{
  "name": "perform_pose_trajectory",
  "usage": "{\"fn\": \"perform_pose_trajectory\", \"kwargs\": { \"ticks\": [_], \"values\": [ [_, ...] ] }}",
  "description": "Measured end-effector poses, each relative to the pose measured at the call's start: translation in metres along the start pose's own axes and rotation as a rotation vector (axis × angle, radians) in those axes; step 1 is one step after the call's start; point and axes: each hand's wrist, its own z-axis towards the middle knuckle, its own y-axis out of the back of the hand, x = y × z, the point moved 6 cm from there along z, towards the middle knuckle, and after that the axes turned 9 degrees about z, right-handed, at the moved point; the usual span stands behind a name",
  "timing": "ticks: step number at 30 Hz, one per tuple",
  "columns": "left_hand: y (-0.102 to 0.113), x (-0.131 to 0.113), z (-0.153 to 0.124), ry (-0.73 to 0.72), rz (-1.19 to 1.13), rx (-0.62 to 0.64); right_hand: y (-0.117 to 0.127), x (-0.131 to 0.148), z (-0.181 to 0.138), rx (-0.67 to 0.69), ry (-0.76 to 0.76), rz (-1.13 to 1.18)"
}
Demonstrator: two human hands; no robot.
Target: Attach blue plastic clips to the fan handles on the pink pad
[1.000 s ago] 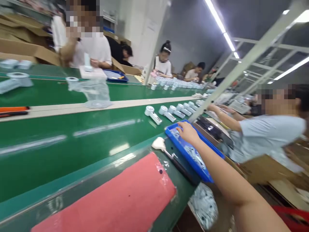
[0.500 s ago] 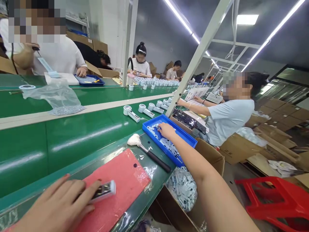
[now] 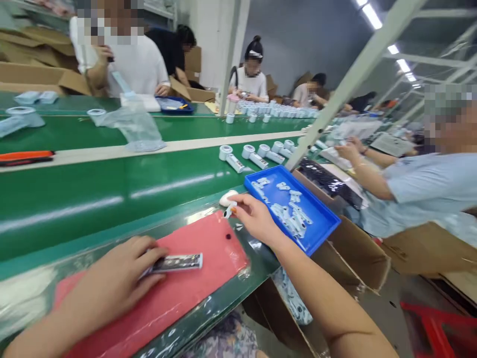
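Note:
My left hand (image 3: 136, 271) is closed around a handheld device (image 3: 182, 262) with a pale shell and a dark, patterned long face. The device lies on the red mat (image 3: 212, 268), its far end sticking out past my fingers. Between the thumb and fingers of my right hand (image 3: 253, 216) is a small pale blue plastic piece (image 3: 229, 211) with a dark round spot. That hand hovers over the mat's far corner, near the white-headed tool (image 3: 228, 198), whose handle is hidden. Beside my right forearm, the blue tray (image 3: 316, 243) holds several similar small pieces (image 3: 292, 219).
Several pale round-headed devices (image 3: 255, 156) lie in a row on the green belt (image 3: 179, 199). A slanted metal post (image 3: 335, 104) rises behind the tray. Below the table's edge stand open cardboard boxes (image 3: 357, 253). A co-worker in light blue (image 3: 439, 184) works at the right; others sit across the belt.
My right hand has come out of the blue tray with a small plastic piece and moved left to the mat. The left hand still holds the device. The view has turned left.

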Motion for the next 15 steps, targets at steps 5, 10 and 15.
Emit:
{"fn": "perform_pose_trajectory", "kwargs": {
  "ticks": [5,10,15],
  "values": [
    [0.012,-0.008,0.002,0.072,0.021,-0.011,-0.085,0.046,-0.043,0.083,0.080,0.552],
    [0.015,-0.014,-0.005,0.085,-0.132,-0.082,-0.119,0.054,-0.063,0.033,0.205,0.495],
    [0.019,-0.018,0.005,0.091,-0.186,-0.084,-0.116,0.049,-0.062,0.047,0.249,0.378]
  ]
}}
